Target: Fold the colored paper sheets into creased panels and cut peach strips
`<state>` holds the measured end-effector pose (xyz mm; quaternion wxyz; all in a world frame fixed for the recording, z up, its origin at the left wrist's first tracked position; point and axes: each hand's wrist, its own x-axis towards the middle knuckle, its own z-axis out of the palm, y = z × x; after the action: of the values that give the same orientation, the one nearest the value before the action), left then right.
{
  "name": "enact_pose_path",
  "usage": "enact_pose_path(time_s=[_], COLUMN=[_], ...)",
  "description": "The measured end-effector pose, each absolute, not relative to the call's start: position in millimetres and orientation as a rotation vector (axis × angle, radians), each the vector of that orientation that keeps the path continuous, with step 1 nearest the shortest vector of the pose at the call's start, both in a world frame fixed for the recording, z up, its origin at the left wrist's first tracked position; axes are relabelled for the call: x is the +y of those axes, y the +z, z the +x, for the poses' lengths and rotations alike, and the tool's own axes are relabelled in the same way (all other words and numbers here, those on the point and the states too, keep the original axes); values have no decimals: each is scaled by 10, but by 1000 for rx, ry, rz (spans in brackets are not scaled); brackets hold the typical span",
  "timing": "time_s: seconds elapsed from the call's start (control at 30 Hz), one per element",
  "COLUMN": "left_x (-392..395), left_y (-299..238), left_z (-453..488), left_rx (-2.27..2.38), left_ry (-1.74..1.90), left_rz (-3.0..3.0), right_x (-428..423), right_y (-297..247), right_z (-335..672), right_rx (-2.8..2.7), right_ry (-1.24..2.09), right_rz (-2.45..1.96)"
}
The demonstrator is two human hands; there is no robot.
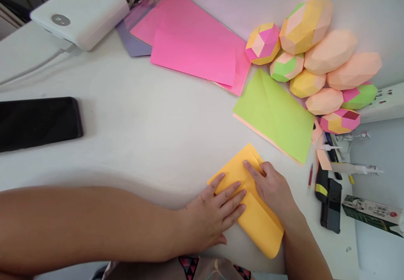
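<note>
Pressing the yellow paper down on the worktop, I had it close to the front edge, just short of the green sheet. My left hand lay palm down, fingers spread across the paper's left part. My right hand set its index fingertip on the upper part, the other fingers bent in at the right edge; whether they pinched the paper I could not tell.

By my judgement the folding was only partly done. A flap lay turned over along the right side, but it looked loose towards the lower end, so its crease seemed to want more flattening there. The green sheet and the pink sheets lay flat beyond it, apparently unworked. Nine faceted shapes sat bunched against the wall, mostly looking complete; the one at the lower right showed a dark patch, perhaps an opening, perhaps just darker paper.

As for containers, the carton lay at the far right, its contents out of sight. The narrow-tipped bottle lay behind the black phone, and I could not judge how full it was. What the clear bag beside the pink sheets held, I could not make out.
</note>
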<state>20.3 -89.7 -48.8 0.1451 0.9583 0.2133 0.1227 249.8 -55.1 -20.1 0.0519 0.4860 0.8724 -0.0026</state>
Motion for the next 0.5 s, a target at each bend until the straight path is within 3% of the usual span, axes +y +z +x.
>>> enact_pose_path(time_s=[0.5], left_x=[-909], left_y=[-503], left_z=[205], left_rx=[618], left_ry=[362], left_rz=[2760], right_x=[-541], right_y=[-193], right_z=[2482], right_rx=[2588], right_ry=[19], right_rz=[1474])
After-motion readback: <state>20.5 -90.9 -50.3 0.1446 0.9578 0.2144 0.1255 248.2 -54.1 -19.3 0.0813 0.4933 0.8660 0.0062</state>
